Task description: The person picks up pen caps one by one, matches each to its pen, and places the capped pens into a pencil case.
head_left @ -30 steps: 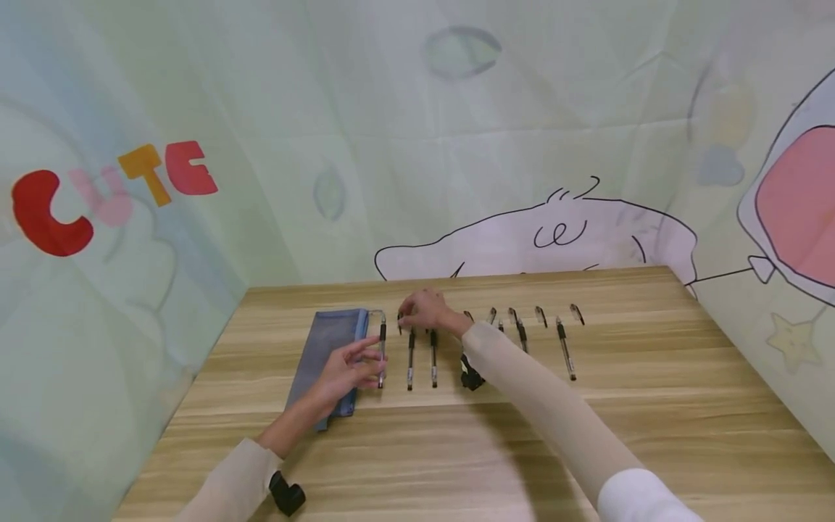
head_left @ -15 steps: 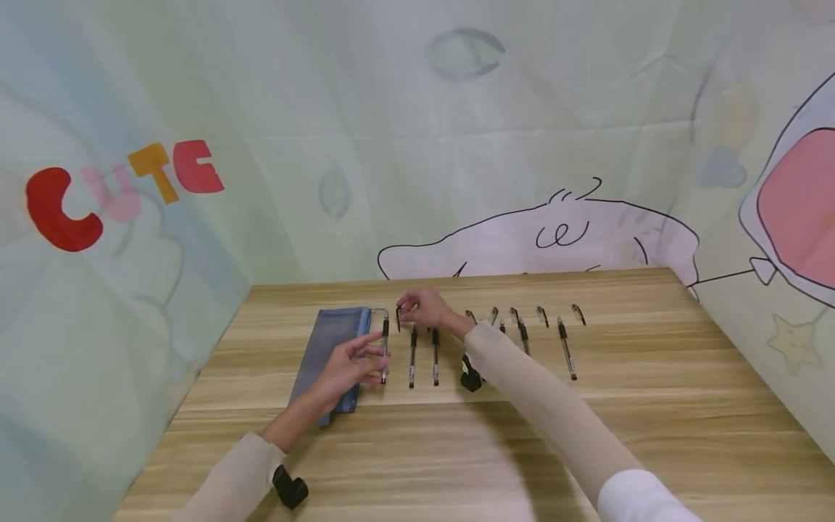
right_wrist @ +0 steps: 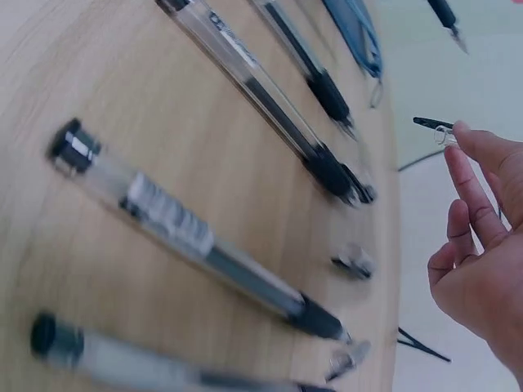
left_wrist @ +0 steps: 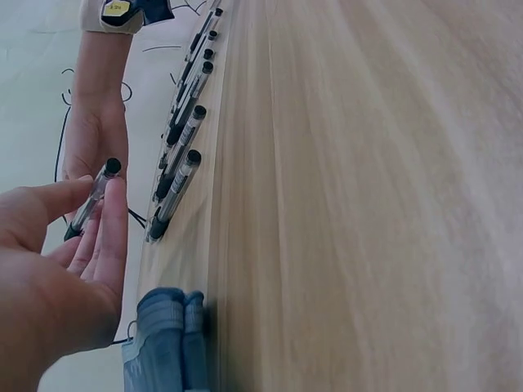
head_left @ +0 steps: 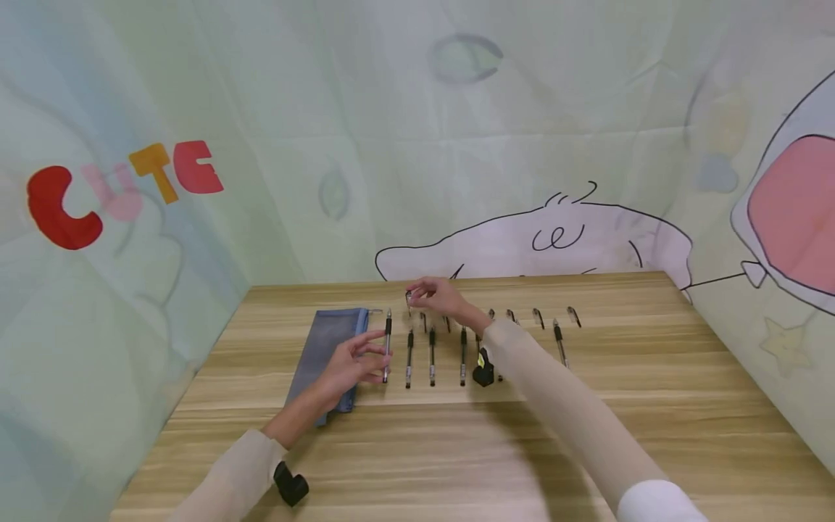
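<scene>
My left hand (head_left: 347,368) pinches an uncapped gel pen (head_left: 388,346) between thumb and fingers, beside the blue pencil pouch (head_left: 329,341). In the left wrist view the pen (left_wrist: 96,196) is held off the table, its dark end towards the camera. Farther back, my right hand (head_left: 442,299) pinches a small clear pen cap (head_left: 409,299) with a black clip. The right wrist view shows that cap (right_wrist: 435,126) at the thumb and fingertip, apart from the left hand's pen tip (right_wrist: 458,37). The other right fingers are loosely bent.
Several uncapped pens, such as one pen (head_left: 432,359), lie in a row on the wooden table (head_left: 417,449). Their caps, including a cap (head_left: 573,316) at the right, lie behind them. My right forearm covers part of the row. A printed cloth (head_left: 313,145) hangs behind the table.
My right hand has lifted the cap and moved slightly back and to the right. The left hand keeps its grip, and its pen has shifted slightly right.
</scene>
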`<state>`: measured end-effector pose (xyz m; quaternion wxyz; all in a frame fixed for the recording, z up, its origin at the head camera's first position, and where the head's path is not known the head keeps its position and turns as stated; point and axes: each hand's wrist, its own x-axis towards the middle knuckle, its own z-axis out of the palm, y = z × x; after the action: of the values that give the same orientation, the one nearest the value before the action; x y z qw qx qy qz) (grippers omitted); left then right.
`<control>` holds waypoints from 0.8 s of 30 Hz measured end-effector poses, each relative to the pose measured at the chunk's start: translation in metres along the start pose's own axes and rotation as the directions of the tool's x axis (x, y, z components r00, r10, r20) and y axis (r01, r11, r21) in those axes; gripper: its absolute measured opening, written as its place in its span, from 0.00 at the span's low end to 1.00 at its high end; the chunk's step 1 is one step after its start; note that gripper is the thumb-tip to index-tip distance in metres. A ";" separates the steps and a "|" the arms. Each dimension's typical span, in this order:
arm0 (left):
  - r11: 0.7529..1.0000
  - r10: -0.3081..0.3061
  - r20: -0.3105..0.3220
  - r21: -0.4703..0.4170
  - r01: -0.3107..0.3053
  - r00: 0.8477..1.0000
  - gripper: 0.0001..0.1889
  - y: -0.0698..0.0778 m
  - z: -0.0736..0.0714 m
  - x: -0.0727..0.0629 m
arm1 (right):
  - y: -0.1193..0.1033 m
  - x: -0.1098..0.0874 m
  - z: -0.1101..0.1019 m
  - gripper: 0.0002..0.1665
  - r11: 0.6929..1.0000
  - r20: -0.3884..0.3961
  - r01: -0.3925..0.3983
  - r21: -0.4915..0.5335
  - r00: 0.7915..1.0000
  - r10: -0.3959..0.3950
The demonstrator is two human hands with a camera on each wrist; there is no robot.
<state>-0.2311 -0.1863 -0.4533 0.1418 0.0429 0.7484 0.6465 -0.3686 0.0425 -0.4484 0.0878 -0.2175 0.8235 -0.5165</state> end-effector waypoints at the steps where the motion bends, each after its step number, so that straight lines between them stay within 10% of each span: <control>1: 1.000 0.001 -0.001 -0.001 -0.001 1.000 0.33 0.000 0.001 0.000 | -0.001 -0.002 -0.004 0.20 1.000 -0.002 -0.009 0.019 1.000 0.009; 24: 0.999 0.042 0.068 -0.016 -0.041 0.997 0.33 0.004 0.034 0.013 | 0.007 -0.056 -0.082 0.20 0.968 0.075 -0.219 0.121 0.975 0.211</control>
<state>-0.2351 -0.1502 -0.4558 0.1541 0.0798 0.7372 0.6530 -0.3513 0.1366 -0.4219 0.1824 -0.1365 0.8041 -0.5492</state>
